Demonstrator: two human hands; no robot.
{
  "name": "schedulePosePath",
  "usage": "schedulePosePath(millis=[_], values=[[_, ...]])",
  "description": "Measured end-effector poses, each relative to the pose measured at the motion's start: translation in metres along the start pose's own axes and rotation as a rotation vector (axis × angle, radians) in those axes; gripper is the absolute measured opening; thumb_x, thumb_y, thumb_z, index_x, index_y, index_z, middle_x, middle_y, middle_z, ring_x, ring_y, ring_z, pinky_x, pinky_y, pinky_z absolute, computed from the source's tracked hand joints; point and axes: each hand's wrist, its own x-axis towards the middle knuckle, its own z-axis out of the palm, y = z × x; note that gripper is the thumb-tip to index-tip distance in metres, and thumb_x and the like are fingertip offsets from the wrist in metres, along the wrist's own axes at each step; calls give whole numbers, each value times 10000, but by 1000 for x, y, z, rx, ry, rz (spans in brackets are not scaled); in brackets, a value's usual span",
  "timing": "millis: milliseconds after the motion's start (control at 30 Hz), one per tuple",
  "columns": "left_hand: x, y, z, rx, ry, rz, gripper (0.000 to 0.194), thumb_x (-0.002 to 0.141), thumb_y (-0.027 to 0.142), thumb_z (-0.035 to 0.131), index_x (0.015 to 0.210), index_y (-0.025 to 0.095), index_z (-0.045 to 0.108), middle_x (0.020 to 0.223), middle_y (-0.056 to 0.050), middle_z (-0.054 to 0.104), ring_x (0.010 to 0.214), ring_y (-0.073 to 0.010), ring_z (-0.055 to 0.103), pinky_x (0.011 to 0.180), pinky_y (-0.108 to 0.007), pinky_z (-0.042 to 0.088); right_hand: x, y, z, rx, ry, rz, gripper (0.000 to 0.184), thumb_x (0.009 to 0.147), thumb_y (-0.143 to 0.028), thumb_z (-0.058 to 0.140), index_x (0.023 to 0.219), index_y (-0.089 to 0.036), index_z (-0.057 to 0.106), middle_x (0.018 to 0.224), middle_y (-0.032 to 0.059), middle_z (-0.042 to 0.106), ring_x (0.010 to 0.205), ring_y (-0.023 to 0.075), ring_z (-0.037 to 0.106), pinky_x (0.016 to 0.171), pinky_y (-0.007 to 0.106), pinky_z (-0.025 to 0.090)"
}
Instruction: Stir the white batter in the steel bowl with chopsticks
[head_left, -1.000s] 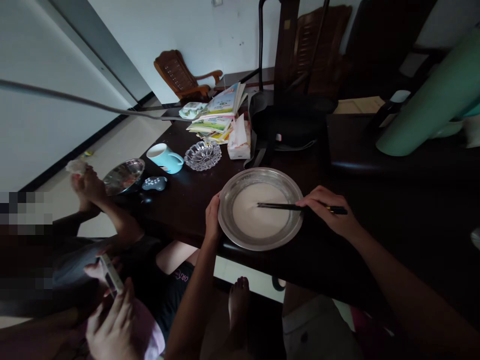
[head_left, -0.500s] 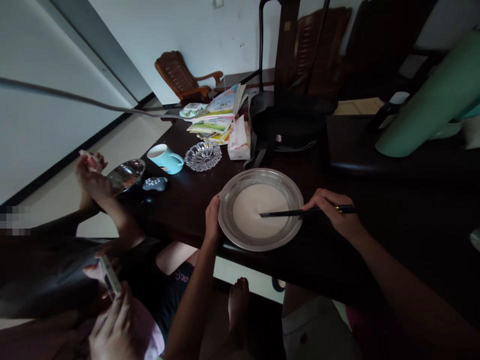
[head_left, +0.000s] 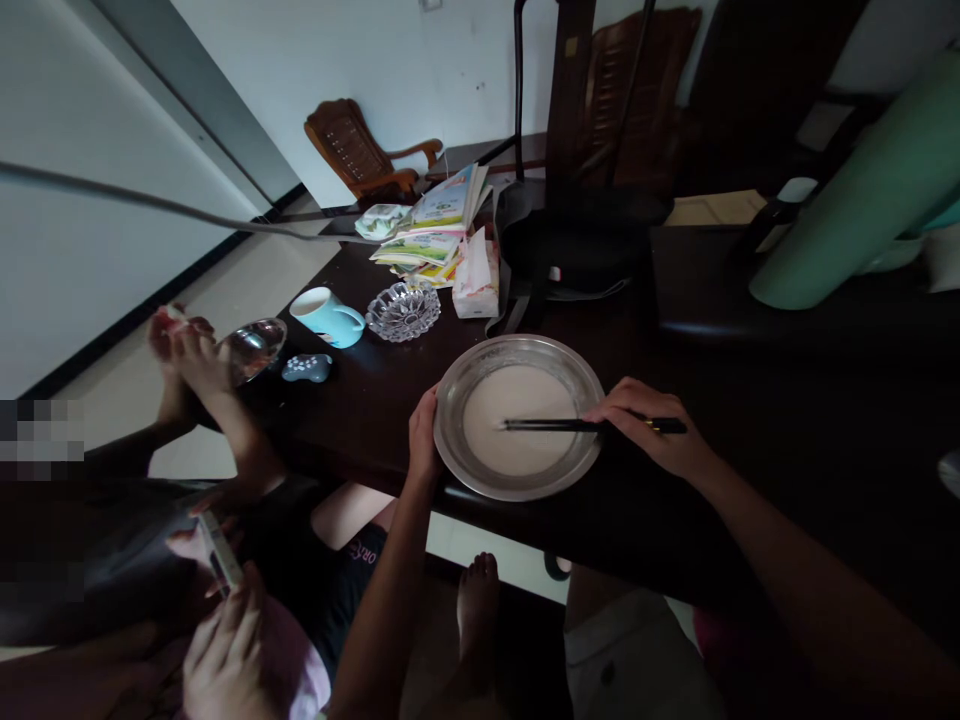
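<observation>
A wide metal bowl (head_left: pixel 454 400) stands near the front edge of the dark table, partly filled with a creamy white liquid (head_left: pixel 510 450). My left hand (head_left: pixel 424 435) grips the bowl's left rim, its fingers partly hidden by the bowl's side. Black chopsticks (head_left: pixel 555 425) with gold bands are pinched in my right hand (head_left: pixel 652 425) at the bowl's right side. Their tips dip into the liquid left of its middle.
Left of the bowl are a grey game controller (head_left: pixel 307 368), a blue mug (head_left: pixel 328 318), a glass dish (head_left: pixel 403 311) and a smaller metal bowl (head_left: pixel 259 345). A co-worker's hands (head_left: pixel 191 350) work beside it; another person holds a phone (head_left: pixel 219 552). Behind stand a tissue pack (head_left: pixel 478 285) and a black bag (head_left: pixel 577 245).
The chopsticks have swept through the liquid, first right and nearer me, then back left, with my right hand. My left hand stays on the rim. The co-worker's hands have shifted right toward the smaller bowl.
</observation>
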Motion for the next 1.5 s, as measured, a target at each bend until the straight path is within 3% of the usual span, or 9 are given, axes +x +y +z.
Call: schedulePosePath(millis=[133,333,500,667,833,1000,1167,1333,1500], values=[[0,0,0,-7,9,-16,411,886,432,439,1044,161,705,1081,-64,723,1041,-236,617,953,-353,450,0,0,-3,14,110,70,292,945,-299,485,773,-257,718,727,5,694,693,165,629,682,321,465],[0,-1,0,-21,3,-29,415,887,442,441,1061,169,700,1114,-62,711,1076,-235,607,973,-340,433,-1,0,0,15,-43,-18,203,912,-269,546,842,-256,736,800,11,727,763,178,636,743,336,469],[0,-1,1,-27,2,-47,411,888,431,444,1073,164,696,1130,-63,707,1098,-236,596,984,-340,424,0,2,-3,62,102,89,319,953,-264,470,741,-243,707,711,2,682,690,148,616,693,307,461],[0,1,2,-1,17,-47,398,889,402,433,1062,158,695,1118,-63,712,1081,-233,603,979,-339,427,1,4,-2,34,-17,-1,196,911,-280,554,841,-253,735,801,18,713,776,173,627,734,324,482],[0,1,3,5,22,-63,429,882,443,437,1072,154,692,1130,-70,708,1097,-241,602,987,-343,422,1,5,-7,69,152,99,330,958,-296,466,732,-235,699,703,8,662,683,145,605,683,302,466],[0,1,3,-9,15,-64,425,883,442,441,1078,160,692,1139,-63,706,1108,-238,599,993,-334,418,0,3,-2,45,-41,2,206,917,-285,547,837,-244,732,801,20,715,788,177,624,748,327,479],[-1,6,5,-26,32,-77,426,869,447,455,1053,151,700,1106,-75,717,1075,-250,614,968,-348,438,1,4,-5,80,154,94,313,954,-299,476,743,-237,699,709,7,670,688,148,605,689,301,467],[-1,5,4,-22,26,-69,412,875,431,454,1060,159,703,1118,-69,714,1089,-247,608,980,-345,430,1,2,-2,51,-26,23,241,927,-312,526,819,-246,731,783,19,709,769,171,628,742,322,483],[-1,1,2,-11,11,-54,416,892,428,436,1083,162,692,1147,-66,702,1116,-241,593,1003,-346,412,0,4,-6,26,164,78,293,944,-314,493,767,-245,717,733,11,676,708,159,613,695,316,468]])
